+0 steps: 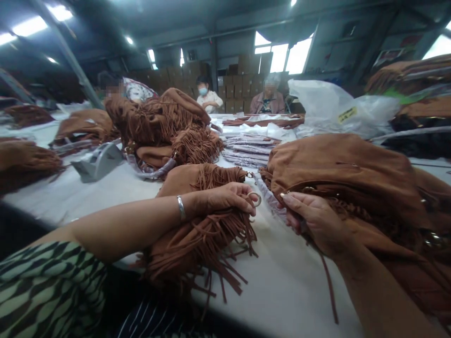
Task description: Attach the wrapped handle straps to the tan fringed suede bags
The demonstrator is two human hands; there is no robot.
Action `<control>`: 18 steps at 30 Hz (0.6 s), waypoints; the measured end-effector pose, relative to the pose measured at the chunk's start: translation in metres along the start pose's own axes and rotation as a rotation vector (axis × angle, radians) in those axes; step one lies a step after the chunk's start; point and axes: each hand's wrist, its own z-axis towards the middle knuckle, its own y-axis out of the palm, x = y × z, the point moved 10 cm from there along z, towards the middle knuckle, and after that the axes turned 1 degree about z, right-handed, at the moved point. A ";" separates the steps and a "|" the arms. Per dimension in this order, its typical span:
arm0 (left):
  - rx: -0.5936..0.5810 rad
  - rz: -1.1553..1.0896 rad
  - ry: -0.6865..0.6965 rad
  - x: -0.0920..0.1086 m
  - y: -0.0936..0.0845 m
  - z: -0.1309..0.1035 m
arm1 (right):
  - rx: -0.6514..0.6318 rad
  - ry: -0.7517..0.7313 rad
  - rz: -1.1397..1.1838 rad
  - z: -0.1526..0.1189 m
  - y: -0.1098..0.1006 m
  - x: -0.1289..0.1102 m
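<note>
Between the thumb and fingers of my left hand (230, 198) is a metal ring (256, 199), held over a brown fringed bag (186, 253) at the table's front edge. My right hand (312, 216) is closed in a pinch near a larger brown bag (338, 164); a small light-coloured tip shows at its fingers, too small to name. A strap in pale wrapping (269, 197) runs between the two hands. One thin brown strip (329, 291) hangs below my right hand.
A heap of fringed bags (158, 122) and a grey tape dispenser (98, 162) stand at the left. Wrapped straps (246, 148) lie stacked mid-table, with clear plastic bags (338, 110) behind. Several people sit across the white table (282, 281). More bags (412, 84) are piled far right.
</note>
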 end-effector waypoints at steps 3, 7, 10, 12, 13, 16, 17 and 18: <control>0.000 -0.052 -0.081 -0.008 -0.005 -0.001 | 0.007 0.025 0.002 0.004 0.005 0.008; -0.001 -0.118 -0.126 -0.016 -0.015 -0.005 | -0.006 0.112 0.023 0.007 0.014 0.022; -0.022 -0.165 -0.178 -0.025 -0.022 -0.009 | -0.034 0.167 0.018 0.009 0.023 0.031; -0.054 -0.190 -0.217 -0.030 -0.024 -0.011 | -0.044 0.197 0.023 0.010 0.027 0.036; -0.070 -0.204 -0.225 -0.031 -0.025 -0.012 | -0.048 0.210 0.032 0.010 0.029 0.038; -0.110 -0.266 -0.207 -0.030 -0.026 -0.013 | -0.066 0.240 0.050 0.011 0.035 0.042; -0.131 -0.284 -0.205 -0.029 -0.025 -0.013 | -0.069 0.244 0.054 0.011 0.036 0.043; -0.156 -0.299 -0.206 -0.030 -0.023 -0.014 | -0.067 0.245 0.059 0.011 0.036 0.043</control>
